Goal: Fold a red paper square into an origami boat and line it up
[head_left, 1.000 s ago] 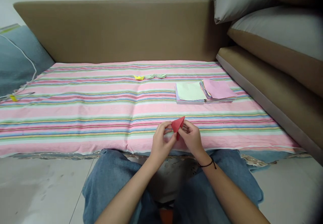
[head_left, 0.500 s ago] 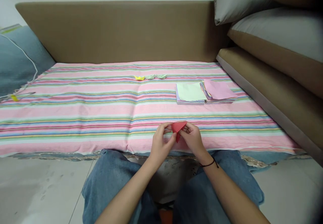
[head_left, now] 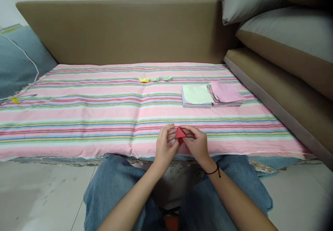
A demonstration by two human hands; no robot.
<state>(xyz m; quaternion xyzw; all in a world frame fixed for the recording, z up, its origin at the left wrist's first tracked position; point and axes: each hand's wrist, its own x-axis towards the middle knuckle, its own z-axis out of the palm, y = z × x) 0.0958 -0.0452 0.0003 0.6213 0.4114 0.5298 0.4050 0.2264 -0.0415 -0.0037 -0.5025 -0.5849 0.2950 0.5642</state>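
A small piece of folded red paper is held up between my two hands, above the near edge of the striped cloth. Its upper part forms a triangle, and a narrower red bit shows below. My left hand pinches it from the left, thumb in front and fingers behind. From the right, my right hand grips it with thumb and fingertips, a dark cord round that wrist. Some of the paper is hidden by my fingertips.
Farther back on the striped cloth stand a yellow paper boat and two pale green paper boats. Stacks of paper lie to the right, topped by light green and pink sheets. Cushions pile up at right.
The red paper has been turned in my fingers: its wide edge was on top, and now a point faces up. Both hands stay in nearly the same place.
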